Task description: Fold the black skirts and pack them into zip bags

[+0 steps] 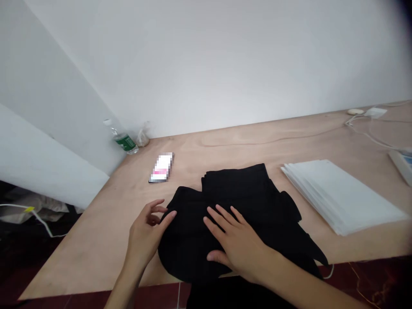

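Closest to me, below the table's front edge, was a black patch of fabric (231, 295); I could not tell whether it was hanging cloth or clothing. Just beyond, a matte black, loosely layered textile piece (189, 244) lay at the front of a pale, wood-grained tabletop (109, 240), its outline uneven, with a rounded lobe on the left and a pointed corner on the right. I had the bare right hand (236, 244) spread flat on its middle, fingers extended, grasping nothing. The bare left hand (146, 229) was at its left edge, thumb over the cloth and fingers loosely curled; I could not tell whether they pinched it. I judged the cloth light, limp and hard to damage, its layers apt to slide or crease; the best hold seemed a pinch through all layers at the left edge, the right palm pinning the middle. Farther right lay a fanned stack of thin white rectangular sheets (350, 195); farther left, a flat phone with a bright screen (162, 167) and, by the wall, a clear plastic bottle with a green label (125, 143).
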